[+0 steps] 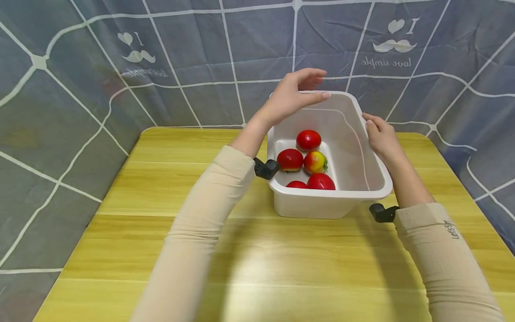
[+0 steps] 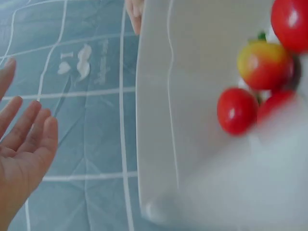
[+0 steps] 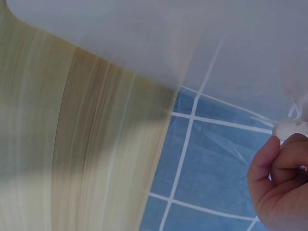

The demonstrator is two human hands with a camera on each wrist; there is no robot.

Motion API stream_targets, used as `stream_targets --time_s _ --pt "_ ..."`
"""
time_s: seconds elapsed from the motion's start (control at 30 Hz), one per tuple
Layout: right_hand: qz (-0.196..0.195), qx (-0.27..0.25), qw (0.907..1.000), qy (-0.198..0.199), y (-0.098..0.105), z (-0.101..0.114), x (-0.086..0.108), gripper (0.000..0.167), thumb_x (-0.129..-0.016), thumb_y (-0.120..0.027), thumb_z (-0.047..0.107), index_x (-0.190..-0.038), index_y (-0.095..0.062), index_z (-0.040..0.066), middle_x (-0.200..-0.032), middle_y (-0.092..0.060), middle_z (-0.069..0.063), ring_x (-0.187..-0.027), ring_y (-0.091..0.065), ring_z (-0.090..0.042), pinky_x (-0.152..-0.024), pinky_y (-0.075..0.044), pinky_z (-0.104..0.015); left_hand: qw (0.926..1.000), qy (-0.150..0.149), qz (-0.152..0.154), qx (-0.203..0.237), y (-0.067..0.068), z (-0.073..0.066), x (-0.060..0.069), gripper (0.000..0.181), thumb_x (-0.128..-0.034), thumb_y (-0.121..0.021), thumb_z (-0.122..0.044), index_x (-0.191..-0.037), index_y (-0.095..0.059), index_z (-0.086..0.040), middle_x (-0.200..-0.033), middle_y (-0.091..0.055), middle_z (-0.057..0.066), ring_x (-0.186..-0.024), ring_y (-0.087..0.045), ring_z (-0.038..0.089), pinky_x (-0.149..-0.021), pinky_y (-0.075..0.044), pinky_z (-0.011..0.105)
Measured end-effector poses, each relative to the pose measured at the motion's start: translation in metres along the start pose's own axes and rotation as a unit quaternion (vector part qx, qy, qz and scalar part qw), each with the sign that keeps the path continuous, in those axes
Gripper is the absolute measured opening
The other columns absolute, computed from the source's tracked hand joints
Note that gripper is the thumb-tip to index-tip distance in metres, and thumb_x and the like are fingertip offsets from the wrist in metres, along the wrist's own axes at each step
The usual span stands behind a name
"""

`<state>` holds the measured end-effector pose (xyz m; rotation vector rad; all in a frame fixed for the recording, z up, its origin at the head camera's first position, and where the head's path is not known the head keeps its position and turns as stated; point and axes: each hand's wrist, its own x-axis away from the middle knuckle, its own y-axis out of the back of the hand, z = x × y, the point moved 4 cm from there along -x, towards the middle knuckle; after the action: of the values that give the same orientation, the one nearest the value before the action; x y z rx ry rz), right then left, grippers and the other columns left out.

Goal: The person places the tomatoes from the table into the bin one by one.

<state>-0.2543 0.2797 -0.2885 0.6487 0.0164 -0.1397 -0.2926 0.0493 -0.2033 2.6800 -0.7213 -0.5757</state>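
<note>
A white plastic bin [image 1: 314, 203] stands on the table, with several red tomatoes [image 1: 308, 140] and one yellow-and-red tomato [image 1: 316, 162] with a green stem in it. My left hand [image 1: 291, 96] is over the bin's far left corner, fingers apart and nothing held. In the left wrist view the left hand [image 2: 24, 154] shows beside the bin wall [image 2: 154, 96], with a gap between them. On the right side, my right hand [image 1: 381, 136] grips the bin's rim. The right wrist view shows curled fingers of the right hand [image 3: 284, 183] at the rim, below the bin's outer wall [image 3: 120, 33].
Under the bin is a yellow wood-grain table [image 1: 161, 188]. Grey-blue cloth [image 1: 193, 49] with white lines hangs behind the table and at both sides. A small black wrist camera [image 1: 266, 169] on the left wrist overlaps the bin's left rim.
</note>
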Motion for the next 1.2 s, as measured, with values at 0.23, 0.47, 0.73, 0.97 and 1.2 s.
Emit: stream_targets --time_s 0.23,0.47,0.73,0.97,1.2 --pt "-0.003 0.007 1.0000 0.001 -0.001 0.000 -0.001 0.052 -0.101 -0.023 0.031 -0.144 -0.032 0.005 -0.144 -0.031 -0.024 -0.123 -0.038 -0.042 -0.102 -0.031 -0.053 0.9998 -0.006 -0.011 -0.018 0.023 0.002 0.013 0.053 -0.0834 -0.070 -0.019 -0.132 -0.051 -0.009 -0.129 -0.054 0.003 -0.114 -0.052 0.010 -0.091 -0.043 0.018" --pt "0.003 -0.001 1.0000 -0.006 -0.001 -0.002 -0.001 0.052 -0.101 -0.023 0.034 -0.145 -0.030 0.007 -0.145 -0.032 -0.023 -0.121 -0.039 -0.039 -0.102 -0.032 -0.052 0.9991 -0.006 -0.019 -0.037 0.043 0.012 0.030 0.053 -0.0850 -0.069 -0.019 -0.133 -0.050 -0.010 -0.132 -0.053 0.003 -0.114 -0.052 0.012 -0.091 -0.044 0.021" --pt "0.003 -0.001 1.0000 -0.005 0.000 -0.001 -0.001 0.052 -0.101 -0.024 0.033 -0.145 -0.030 0.007 -0.144 -0.032 -0.023 -0.121 -0.039 -0.038 -0.102 -0.032 -0.051 0.9983 0.014 -0.028 -0.049 0.063 0.026 0.055 0.052 -0.0859 -0.068 -0.018 -0.134 -0.049 -0.011 -0.132 -0.052 0.004 -0.117 -0.051 0.012 -0.093 -0.044 0.024" --pt "0.006 -0.007 0.9999 -0.011 -0.001 -0.001 -0.001 0.052 -0.101 -0.024 0.034 -0.146 -0.030 0.008 -0.144 -0.034 -0.022 -0.119 -0.041 -0.037 -0.101 -0.034 -0.050 0.9976 0.028 -0.044 -0.047 0.082 0.055 0.080 0.052 -0.0862 -0.068 -0.019 -0.134 -0.050 -0.011 -0.132 -0.053 0.003 -0.119 -0.049 0.014 -0.095 -0.044 0.029" --pt "-0.001 -0.006 1.0000 -0.006 0.000 -0.002 -0.002 0.051 -0.101 -0.024 0.032 -0.145 -0.032 0.007 -0.143 -0.035 -0.022 -0.119 -0.041 -0.036 -0.101 -0.034 -0.049 0.9965 0.043 -0.062 -0.035 0.093 0.085 0.106 0.049 -0.0869 -0.067 -0.015 -0.133 -0.050 -0.009 -0.131 -0.053 0.008 -0.118 -0.050 0.019 -0.096 -0.043 0.034"
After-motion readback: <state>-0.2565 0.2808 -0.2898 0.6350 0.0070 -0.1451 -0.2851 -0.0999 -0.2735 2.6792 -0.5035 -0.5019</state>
